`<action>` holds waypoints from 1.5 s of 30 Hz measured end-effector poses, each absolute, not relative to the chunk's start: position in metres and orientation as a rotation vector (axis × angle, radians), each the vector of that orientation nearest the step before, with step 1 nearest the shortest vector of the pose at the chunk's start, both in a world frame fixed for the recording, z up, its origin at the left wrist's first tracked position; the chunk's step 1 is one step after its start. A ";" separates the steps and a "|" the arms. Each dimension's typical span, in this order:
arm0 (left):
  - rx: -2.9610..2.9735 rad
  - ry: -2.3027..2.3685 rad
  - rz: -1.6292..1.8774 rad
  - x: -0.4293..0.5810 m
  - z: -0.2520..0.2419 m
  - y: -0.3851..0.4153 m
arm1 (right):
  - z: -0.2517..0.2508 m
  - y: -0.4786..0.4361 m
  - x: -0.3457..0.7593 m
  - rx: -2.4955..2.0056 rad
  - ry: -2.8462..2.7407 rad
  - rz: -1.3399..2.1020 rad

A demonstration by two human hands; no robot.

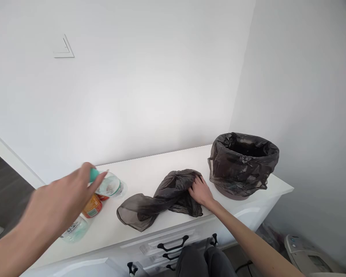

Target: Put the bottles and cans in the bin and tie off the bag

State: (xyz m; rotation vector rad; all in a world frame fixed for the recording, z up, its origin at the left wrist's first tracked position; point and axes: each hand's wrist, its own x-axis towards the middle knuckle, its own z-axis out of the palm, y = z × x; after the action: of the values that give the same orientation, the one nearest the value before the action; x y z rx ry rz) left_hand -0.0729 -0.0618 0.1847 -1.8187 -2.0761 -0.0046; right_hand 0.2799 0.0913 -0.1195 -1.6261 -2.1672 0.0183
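Observation:
My right hand (200, 191) rests on a dark grey plastic bag (161, 198) that lies crumpled on the white cabinet top (150, 173), its fingers curled into the bag's folds. My left hand (62, 202) is raised over the left end of the top, fingers pinched on the green cap of a clear plastic bottle (108, 185). Below that hand lie a bottle with an orange label (92, 206) and another clear bottle (75, 229).
A small bin lined with a black bag (243, 163) stands at the right end of the top, near the corner of the walls. Drawers with black handles (173, 246) are below the front edge. A white appliance (308, 256) sits on the floor at the right.

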 end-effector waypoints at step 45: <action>-2.734 -1.638 -0.265 -0.040 0.012 -0.066 | 0.000 -0.007 0.277 -1.159 -1.901 0.217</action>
State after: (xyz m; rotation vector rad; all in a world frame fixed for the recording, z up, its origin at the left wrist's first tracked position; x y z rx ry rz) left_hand -0.0398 -0.0665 0.0115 -2.7337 -1.6384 -0.2649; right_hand 0.2770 -0.0068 -0.0004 -1.1595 -1.9014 0.2171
